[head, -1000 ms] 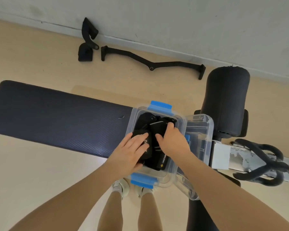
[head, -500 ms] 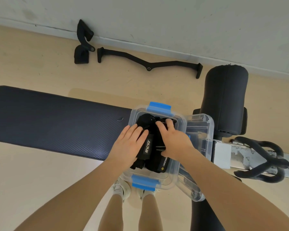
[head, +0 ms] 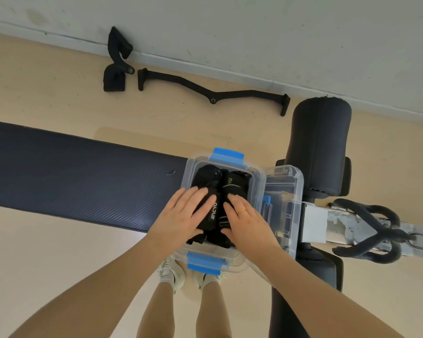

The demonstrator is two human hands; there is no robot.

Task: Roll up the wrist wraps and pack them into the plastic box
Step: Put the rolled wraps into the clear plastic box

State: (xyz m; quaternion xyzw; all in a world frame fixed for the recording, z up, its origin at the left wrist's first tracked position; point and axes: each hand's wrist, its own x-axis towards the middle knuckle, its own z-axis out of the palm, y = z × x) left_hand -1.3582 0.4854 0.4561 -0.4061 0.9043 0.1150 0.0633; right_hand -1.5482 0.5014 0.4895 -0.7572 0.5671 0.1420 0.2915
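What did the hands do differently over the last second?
The right hand stopped digging at the far end and now lies flat; the left hand shifted left, both pressing the wrist wraps down. The plastic box, lid and bench stayed put.

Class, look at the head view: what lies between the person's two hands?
Between the left hand and right hand lie black rolled wrist wraps, packed inside the clear plastic box.

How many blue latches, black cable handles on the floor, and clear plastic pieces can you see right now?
Blue latches: 3, far, near, and one on the lid
Black cable handles: 2, stirrup handle, long bar
Clear plastic pieces: 2, box, lid
Total: 7
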